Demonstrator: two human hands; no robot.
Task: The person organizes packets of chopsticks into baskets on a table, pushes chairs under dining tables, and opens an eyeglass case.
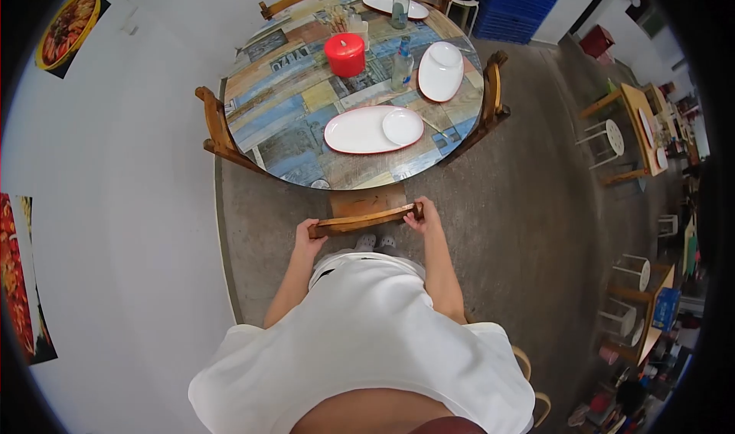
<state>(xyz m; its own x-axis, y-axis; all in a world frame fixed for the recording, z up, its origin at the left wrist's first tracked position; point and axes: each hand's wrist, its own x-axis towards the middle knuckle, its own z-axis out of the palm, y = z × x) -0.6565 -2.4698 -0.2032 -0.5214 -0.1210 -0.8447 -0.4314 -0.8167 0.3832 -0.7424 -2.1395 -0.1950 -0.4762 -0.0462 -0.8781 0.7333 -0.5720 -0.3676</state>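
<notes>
A wooden chair (366, 219) stands in front of me, its seat partly under the round table (295, 139). My left hand (308, 238) is closed around the left end of the chair's backrest. On the backrest's right end, my right hand (421, 216) has its fingers wrapped round the wood. Nearest on the patterned tabletop lies an oval white plate (354, 130) with a small round dish (403, 127) on its right part. Another oval plate (440, 86), also bearing a round dish (445, 55), is farther right.
A red lidded container (345, 55), a glass bottle (403, 65) and a farther bottle (400, 5) stand on the table. More chairs surround it, including one at left (218, 128) and one at right (490, 101). A white wall (145, 189) runs along my left; stacked blue crates (517, 5) stand behind.
</notes>
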